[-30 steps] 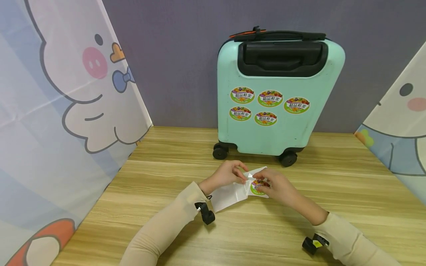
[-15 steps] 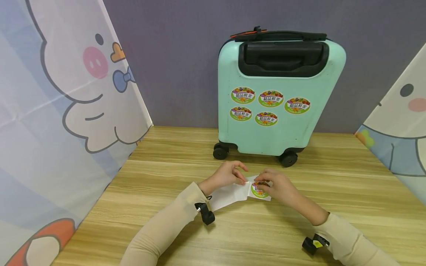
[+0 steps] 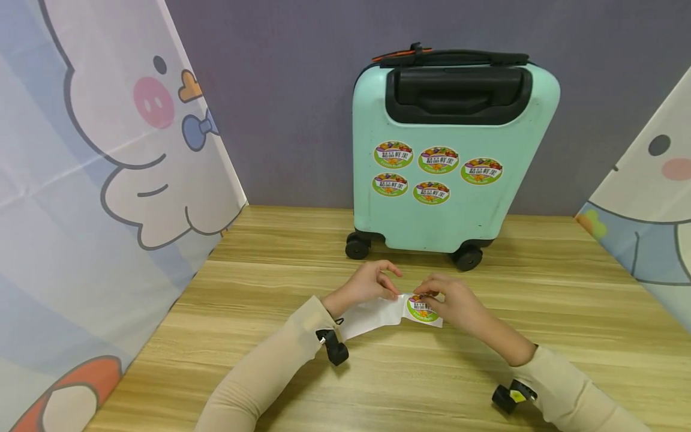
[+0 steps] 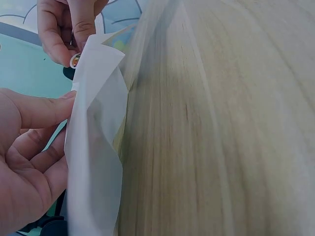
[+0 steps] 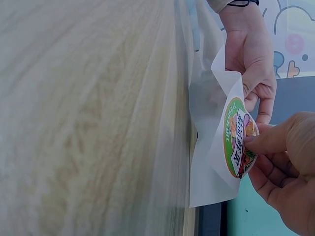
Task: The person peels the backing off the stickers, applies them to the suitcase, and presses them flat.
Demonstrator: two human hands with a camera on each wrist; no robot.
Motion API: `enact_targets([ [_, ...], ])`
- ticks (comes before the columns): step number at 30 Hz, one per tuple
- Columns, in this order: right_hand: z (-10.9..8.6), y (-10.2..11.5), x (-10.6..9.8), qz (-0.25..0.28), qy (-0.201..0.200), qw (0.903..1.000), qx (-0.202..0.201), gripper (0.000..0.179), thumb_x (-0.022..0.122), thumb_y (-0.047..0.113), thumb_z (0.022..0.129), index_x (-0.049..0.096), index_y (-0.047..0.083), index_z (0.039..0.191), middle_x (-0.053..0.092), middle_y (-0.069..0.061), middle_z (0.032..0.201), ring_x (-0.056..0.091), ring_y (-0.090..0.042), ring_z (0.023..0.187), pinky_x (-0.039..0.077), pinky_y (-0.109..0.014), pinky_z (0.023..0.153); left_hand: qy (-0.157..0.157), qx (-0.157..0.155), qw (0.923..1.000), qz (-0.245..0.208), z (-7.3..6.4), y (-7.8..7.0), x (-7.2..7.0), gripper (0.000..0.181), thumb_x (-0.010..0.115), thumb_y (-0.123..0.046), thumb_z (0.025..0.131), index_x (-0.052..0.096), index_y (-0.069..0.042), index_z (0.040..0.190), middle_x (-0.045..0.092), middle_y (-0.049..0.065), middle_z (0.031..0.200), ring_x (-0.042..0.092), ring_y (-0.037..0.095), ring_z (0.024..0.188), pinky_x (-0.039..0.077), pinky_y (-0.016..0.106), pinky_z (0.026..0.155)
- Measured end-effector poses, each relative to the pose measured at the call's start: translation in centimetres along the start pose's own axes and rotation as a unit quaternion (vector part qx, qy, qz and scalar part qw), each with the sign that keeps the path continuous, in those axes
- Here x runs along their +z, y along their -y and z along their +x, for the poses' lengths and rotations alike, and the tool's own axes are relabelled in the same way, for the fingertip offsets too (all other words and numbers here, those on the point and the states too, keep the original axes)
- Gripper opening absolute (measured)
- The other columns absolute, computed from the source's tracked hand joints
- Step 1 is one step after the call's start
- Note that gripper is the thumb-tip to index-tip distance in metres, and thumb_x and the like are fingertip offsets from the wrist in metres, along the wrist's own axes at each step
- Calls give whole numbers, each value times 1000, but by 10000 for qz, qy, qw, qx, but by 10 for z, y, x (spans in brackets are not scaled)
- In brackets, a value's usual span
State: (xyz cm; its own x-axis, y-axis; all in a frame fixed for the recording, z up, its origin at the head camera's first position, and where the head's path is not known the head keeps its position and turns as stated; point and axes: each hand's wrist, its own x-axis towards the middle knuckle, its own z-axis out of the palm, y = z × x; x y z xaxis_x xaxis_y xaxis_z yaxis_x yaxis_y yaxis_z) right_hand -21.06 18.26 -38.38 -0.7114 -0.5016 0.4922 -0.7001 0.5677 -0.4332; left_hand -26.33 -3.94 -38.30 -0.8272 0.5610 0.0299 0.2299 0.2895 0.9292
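A white strip of sticker backing paper lies bent on the wooden table, with one oval fruit sticker at its right end. My left hand pinches the upper edge of the paper between thumb and fingers, left of the sticker. With thumb and fingertips my right hand pinches the sticker's upper edge. In the right wrist view the sticker has its fruit-printed edge lifted off the paper, while its green side lies against it. The left wrist view shows the paper standing on edge, the sticker mostly hidden behind it.
A mint-green suitcase with several of the same oval stickers stands upright behind the hands, its black wheels on the table. Cartoon-printed cloths hang at left and right, and a grey wall is behind. Each wrist wears a small black camera.
The backing paper's far part has folded down behind the sticker, and its right end has swung slightly toward the front right. The right hand has shifted slightly; the left stays in place.
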Motion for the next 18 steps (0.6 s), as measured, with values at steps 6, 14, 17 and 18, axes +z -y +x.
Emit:
enact_targets([
  [6, 0, 0, -2, 124, 95, 9998, 104, 24, 74, -15, 80, 76, 6, 91, 67, 3, 86, 66, -12, 77, 55, -26, 63, 1, -22, 9999, 98, -1, -1, 0, 45, 73, 19, 78, 60, 8, 120, 73, 14, 78, 73, 27, 80, 56, 24, 67],
  [14, 1, 0, -6, 71, 94, 9999, 7, 23, 71, -17, 80, 76, 4, 90, 68, 0, 86, 67, -14, 76, 55, -27, 63, 10, -8, 9998, 199, 1, -2, -1, 46, 73, 18, 78, 60, 8, 121, 73, 12, 77, 73, 27, 81, 55, 22, 69],
  [17, 2, 0, -7, 126, 85, 9999, -22, 25, 69, -19, 80, 76, 3, 90, 68, -1, 86, 66, -14, 75, 54, -26, 61, 24, 14, 9998, 194, 0, -3, -2, 47, 73, 19, 78, 59, 9, 122, 74, 13, 78, 73, 27, 81, 55, 22, 69],
  [18, 2, 0, -8, 144, 84, 9999, -29, 26, 69, -20, 80, 76, 3, 90, 68, -1, 86, 65, -14, 74, 54, -26, 61, 25, 28, 9998, 188, 0, -3, -2, 47, 73, 19, 78, 59, 9, 122, 74, 13, 78, 73, 27, 81, 55, 22, 70],
])
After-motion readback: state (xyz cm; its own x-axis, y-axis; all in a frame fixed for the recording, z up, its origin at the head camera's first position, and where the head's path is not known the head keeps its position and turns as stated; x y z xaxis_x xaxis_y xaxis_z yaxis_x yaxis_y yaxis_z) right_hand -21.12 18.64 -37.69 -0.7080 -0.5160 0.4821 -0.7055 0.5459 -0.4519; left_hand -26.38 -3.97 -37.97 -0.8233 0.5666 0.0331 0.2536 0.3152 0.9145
